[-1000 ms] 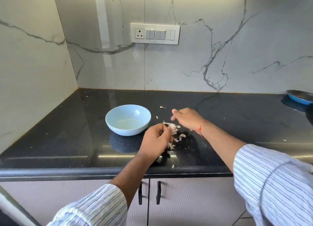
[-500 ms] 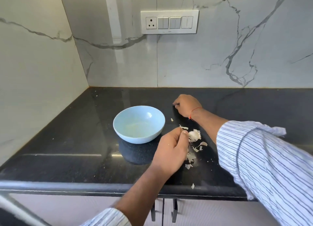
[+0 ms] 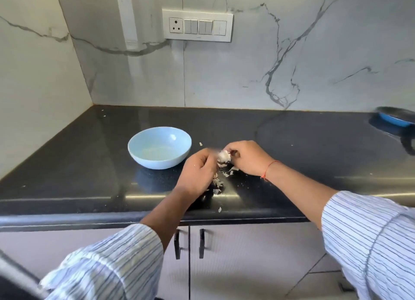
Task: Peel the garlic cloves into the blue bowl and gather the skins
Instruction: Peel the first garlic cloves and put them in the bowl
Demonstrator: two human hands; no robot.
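The left hand (image 3: 198, 172) and right hand (image 3: 246, 157) meet above the counter (image 3: 78, 165), just right of the bowl (image 3: 160, 147). Both hands have fingers curled; between their fingertips sits a white clump of skins (image 3: 224, 157), pinched from both sides. The contact area is blurred, so whether a clove sits inside the clump cannot be told.

Loose flakes (image 3: 221, 182) lie on the counter under and just behind the hands, in a trail running toward the front edge. One flake (image 3: 219, 209) lies right at that edge. One small flake (image 3: 200, 144) lies between the bowl and the right hand.

The bowl stands upright on the counter, apart from both hands, with its rim near the left hand's knuckles. A pale patch shows in its bottom; what it is cannot be told.

Open counter surface extends left of the bowl to the side wall (image 3: 33, 86), and behind it to the back wall (image 3: 247, 75). Right of the hands the counter runs open as far as a blue pan (image 3: 393, 120) at the far right, well apart from the work area.

Below the front edge, two cabinet handles (image 3: 189, 243) sit side by side
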